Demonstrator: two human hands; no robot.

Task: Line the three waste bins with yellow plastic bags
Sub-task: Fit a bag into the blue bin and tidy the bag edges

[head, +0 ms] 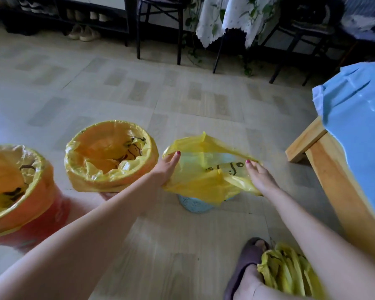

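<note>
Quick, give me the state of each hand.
Left hand: grips the yellow bag over the blue bin.
Right hand: pinches the same bag's rim.

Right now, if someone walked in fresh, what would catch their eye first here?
Probably the yellow bag being stretched open over the small blue bin at centre, the left hand and right hand each holding a side of its mouth. Next, the two orange bins already lined in yellow: one at the left edge, one just beside it. A bundle of spare yellow bags lies by the slippered foot, bottom right.
</note>
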